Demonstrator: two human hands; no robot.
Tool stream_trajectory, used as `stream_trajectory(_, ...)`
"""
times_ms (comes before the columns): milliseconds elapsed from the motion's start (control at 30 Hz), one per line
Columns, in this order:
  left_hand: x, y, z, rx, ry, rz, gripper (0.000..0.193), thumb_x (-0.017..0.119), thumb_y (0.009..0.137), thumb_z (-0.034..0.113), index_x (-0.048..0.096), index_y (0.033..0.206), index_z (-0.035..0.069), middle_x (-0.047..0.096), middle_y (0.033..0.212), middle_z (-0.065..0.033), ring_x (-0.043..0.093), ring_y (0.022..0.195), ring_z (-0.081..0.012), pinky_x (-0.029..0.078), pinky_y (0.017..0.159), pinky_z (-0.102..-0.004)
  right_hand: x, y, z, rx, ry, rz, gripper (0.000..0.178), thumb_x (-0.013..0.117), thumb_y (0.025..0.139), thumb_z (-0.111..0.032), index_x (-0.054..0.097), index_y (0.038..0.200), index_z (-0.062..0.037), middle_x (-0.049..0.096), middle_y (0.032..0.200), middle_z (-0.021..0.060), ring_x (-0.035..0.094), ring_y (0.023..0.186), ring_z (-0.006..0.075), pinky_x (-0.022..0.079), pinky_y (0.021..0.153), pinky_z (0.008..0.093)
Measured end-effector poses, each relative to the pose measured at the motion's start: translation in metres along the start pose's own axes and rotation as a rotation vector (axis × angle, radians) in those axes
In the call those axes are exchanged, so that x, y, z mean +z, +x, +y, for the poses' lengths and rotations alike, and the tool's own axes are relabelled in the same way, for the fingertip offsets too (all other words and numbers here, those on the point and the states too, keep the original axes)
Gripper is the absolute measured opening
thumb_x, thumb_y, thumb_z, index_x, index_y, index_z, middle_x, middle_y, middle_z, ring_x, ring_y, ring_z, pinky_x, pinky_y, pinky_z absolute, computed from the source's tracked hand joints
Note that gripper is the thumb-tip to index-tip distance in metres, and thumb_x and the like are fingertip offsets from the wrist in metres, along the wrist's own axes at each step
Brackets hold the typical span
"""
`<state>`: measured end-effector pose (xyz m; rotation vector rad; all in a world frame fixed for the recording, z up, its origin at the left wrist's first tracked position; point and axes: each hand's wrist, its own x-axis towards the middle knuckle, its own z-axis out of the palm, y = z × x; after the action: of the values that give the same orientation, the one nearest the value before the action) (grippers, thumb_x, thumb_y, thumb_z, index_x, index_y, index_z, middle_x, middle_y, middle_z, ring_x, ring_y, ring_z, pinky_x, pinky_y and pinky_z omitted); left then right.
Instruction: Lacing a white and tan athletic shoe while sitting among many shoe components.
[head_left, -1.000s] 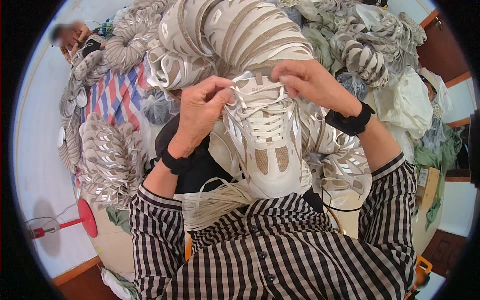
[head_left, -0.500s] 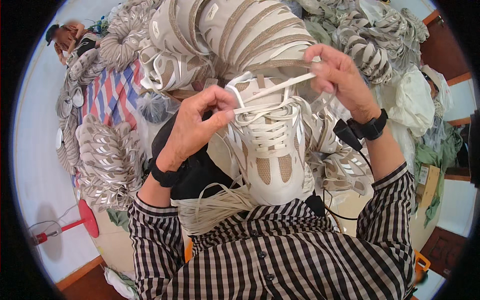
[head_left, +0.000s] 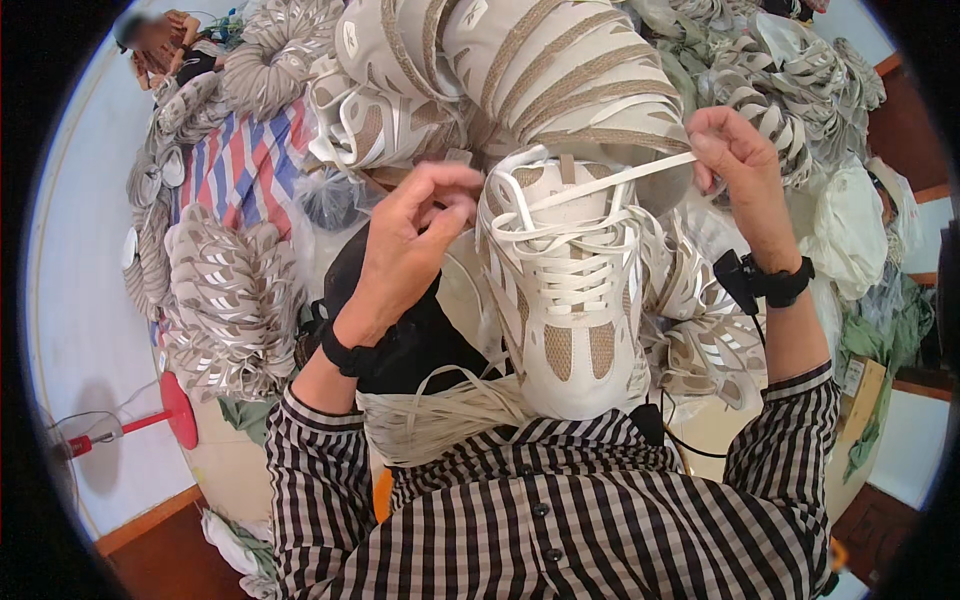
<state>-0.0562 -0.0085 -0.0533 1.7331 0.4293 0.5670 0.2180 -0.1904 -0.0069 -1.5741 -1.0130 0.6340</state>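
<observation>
A white and tan sneaker upper (head_left: 575, 370) stands in front of my chest, toe toward me, its white lace (head_left: 575, 275) crossing the tongue in several rows. My right hand (head_left: 742, 165), at the far right of the upper, pinches a lace end and pulls it taut from the top eyelets. My left hand (head_left: 415, 235) hovers just left of the upper's collar, apart from it. Its fingers are bent and slightly blurred, with a gap to the thumb, and I see no lace between them. A bundle of loose pale laces (head_left: 440, 415) hangs at my waist.
A long curved stack of nested uppers (head_left: 570, 75) rises just beyond the upper. More uppers (head_left: 230, 300) are piled at left, near a striped sheet (head_left: 235, 165). White plastic bags (head_left: 845, 230) lie at right. A red stand (head_left: 180, 410) is at lower left; another person (head_left: 165, 45) sits far left.
My right hand has drawn the lace end further right. My left fingers have come off the lace they pinched near the collar. The whole view has shifted a little.
</observation>
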Motion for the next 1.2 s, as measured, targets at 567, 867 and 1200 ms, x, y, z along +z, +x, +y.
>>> stream_trajectory(567, -0.002, 0.027, 0.013, 0.337, 0.430, -0.077, 0.022, 0.048, 0.082, -0.007, 0.059, 0.099, 0.000, 0.061, 0.099, -0.0067, 0.056, 0.091, -0.0142, 0.044, 0.082, -0.0251, 0.009, -0.004, 0.003, -0.469, -0.551, 0.232, 0.018, 0.061, 0.084, -0.007, 0.058, 0.101, -0.0019, 0.062, 0.086, 0.0065, 0.058, 0.082, 0.0177, 0.046, 0.074, 0.0289)
stream_trajectory(867, 0.032, 0.082, 0.045, 0.196, 0.455, -0.451, 0.013, 0.053, 0.081, 0.003, 0.060, 0.091, -0.002, 0.062, 0.078, -0.0055, 0.055, 0.076, -0.0114, 0.045, 0.070, -0.0254, 0.044, -0.026, 0.022, -0.419, -0.381, -0.127, 0.023, 0.062, 0.076, 0.002, 0.060, 0.098, -0.0039, 0.058, 0.083, 0.0092, 0.058, 0.072, 0.0214, 0.047, 0.064, 0.0303)
stream_trajectory(1200, 0.043, 0.085, 0.043, 0.021, 0.428, -0.605, 0.014, 0.053, 0.080, 0.006, 0.063, 0.088, -0.001, 0.062, 0.079, -0.0043, 0.053, 0.075, -0.0107, 0.043, 0.069, -0.0256, 0.052, -0.029, 0.034, -0.279, -0.100, -0.054, 0.010, 0.061, 0.085, -0.006, 0.059, 0.094, -0.0025, 0.060, 0.078, 0.0026, 0.055, 0.071, 0.0112, 0.044, 0.064, 0.0248)
